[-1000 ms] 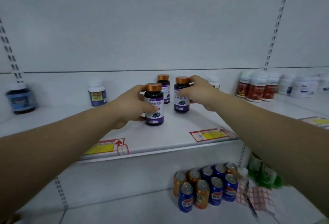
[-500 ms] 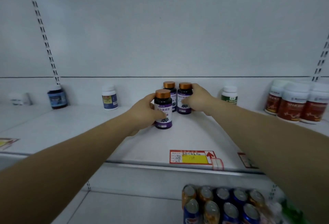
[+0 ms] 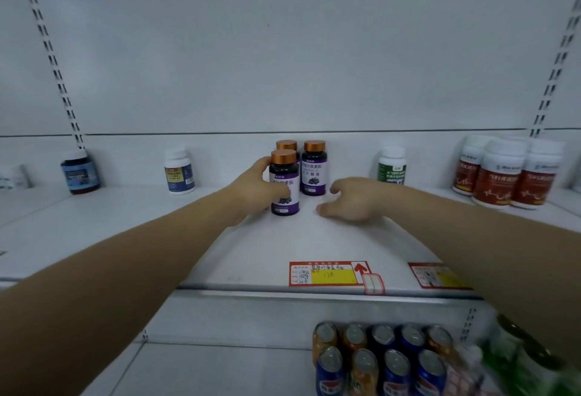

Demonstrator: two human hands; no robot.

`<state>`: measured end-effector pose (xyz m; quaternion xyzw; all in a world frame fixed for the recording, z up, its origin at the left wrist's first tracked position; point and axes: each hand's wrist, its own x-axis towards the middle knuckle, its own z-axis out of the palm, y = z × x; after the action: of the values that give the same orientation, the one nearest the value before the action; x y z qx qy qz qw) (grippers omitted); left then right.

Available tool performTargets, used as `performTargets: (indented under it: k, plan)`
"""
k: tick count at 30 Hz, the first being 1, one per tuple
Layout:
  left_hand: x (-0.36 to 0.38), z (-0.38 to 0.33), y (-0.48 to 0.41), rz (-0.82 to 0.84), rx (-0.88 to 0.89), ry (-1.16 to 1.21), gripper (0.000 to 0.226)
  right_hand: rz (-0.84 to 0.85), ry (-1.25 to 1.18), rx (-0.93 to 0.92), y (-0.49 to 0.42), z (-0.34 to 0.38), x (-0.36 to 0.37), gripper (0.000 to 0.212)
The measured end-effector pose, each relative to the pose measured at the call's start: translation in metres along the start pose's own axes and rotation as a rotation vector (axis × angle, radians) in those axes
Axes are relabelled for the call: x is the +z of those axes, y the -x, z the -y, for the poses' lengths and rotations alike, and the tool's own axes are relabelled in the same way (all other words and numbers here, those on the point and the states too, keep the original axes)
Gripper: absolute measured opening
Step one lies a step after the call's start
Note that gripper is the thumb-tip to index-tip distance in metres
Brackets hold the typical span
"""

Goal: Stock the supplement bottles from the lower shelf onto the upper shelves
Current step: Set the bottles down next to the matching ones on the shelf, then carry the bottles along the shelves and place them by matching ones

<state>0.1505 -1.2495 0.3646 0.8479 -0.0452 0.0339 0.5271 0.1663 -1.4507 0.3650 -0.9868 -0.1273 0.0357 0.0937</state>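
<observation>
Our left hand [image 3: 251, 191] curls its fingers and thumb round a smooth, dark cylindrical bottle [image 3: 284, 186] with a coppery cap and purple label. It stands upright on the white upper shelf [image 3: 251, 254], just before two matching bottles [image 3: 314, 169]. Our right hand [image 3: 349, 199] lies low beside it, fingers loosely bent and holding nothing, and shiny drink cans [image 3: 377, 358] crowd the shelf below.

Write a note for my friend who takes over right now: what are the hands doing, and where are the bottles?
Left hand: grips the front bottle, which stands on the upper shelf.
Right hand: open, holding nothing, just right of the bottles.
Behind the front one stand the back-left bottle and the back-right bottle, close together.
Done: three purple-label bottles are up.
Left: let go of the front bottle, then look below for more; only drink cans show there.
</observation>
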Motion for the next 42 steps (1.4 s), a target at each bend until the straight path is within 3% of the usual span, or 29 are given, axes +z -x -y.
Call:
performTargets:
  k: [6, 20, 21, 25, 27, 29, 31, 33, 36, 42]
  plan:
    - [0.003, -0.002, -0.017, 0.155, 0.044, 0.048, 0.063, 0.082, 0.132, 0.037, 0.013, -0.007, 0.001, 0.087]
    - [0.024, -0.004, -0.037, 0.151, 0.076, 0.076, 0.058, 0.146, 0.198, 0.055, 0.008, -0.011, 0.010, 0.085]
    - [0.024, -0.005, -0.037, 0.147, 0.068, 0.051, 0.060, 0.140, 0.192, 0.055, 0.008, -0.011, 0.011, 0.085]
    - [0.012, -0.005, -0.030, 0.163, -0.044, -0.160, 0.105, 0.137, 0.163, 0.049, 0.012, -0.009, 0.003, 0.084]
    - [-0.001, -0.005, -0.019, 0.162, -0.048, -0.352, 0.105, 0.091, 0.183, 0.025, 0.014, -0.008, -0.013, 0.074]
    - [-0.016, -0.005, -0.004, 0.135, 0.012, -0.595, 0.092, -0.072, 0.232, -0.028, 0.012, -0.002, -0.034, 0.042]
    - [-0.036, -0.006, 0.018, 0.086, 0.052, -0.706, 0.083, -0.280, 0.213, -0.083, 0.012, 0.014, -0.058, 0.032]
    - [-0.060, -0.004, 0.042, 0.038, 0.038, -0.724, 0.079, -0.369, 0.134, -0.132, 0.008, 0.038, -0.072, 0.041]
    - [-0.102, 0.002, 0.081, -0.049, 0.004, -0.761, 0.077, -0.362, 0.061, -0.249, 0.005, 0.092, -0.073, 0.062]
    - [-0.212, 0.037, 0.178, -0.180, -0.077, -0.844, 0.071, -0.302, 0.025, -0.450, 0.003, 0.247, -0.035, 0.066]
